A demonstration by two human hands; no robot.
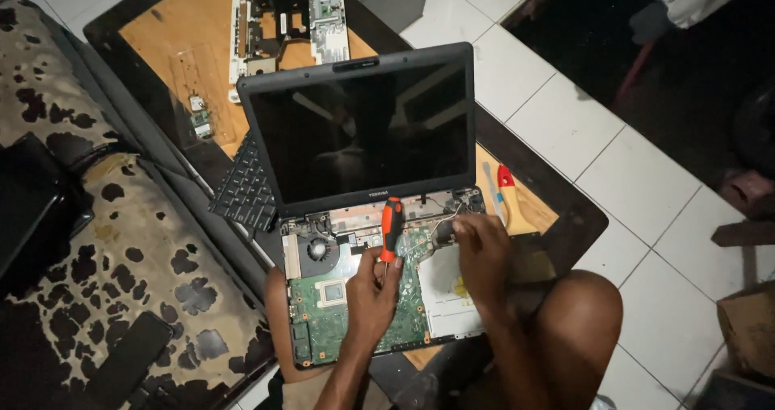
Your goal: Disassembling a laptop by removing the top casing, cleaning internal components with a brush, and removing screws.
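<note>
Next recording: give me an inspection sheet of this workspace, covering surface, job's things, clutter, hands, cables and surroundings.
Surface: low wooden table with dark rim.
Job's things: opened laptop, screen up and dark; green motherboard exposed, with fan.
Clutter: loose keyboard, white laptop frame, small circuit card, second red-tipped tool.
Hands: left hand holds red-and-black screwdriver upright on the board; right hand at thin wires by the right hinge.
Cables: thin wires.
Surroundings: white tiled floor, patterned cushion, person's bare knee.
</note>
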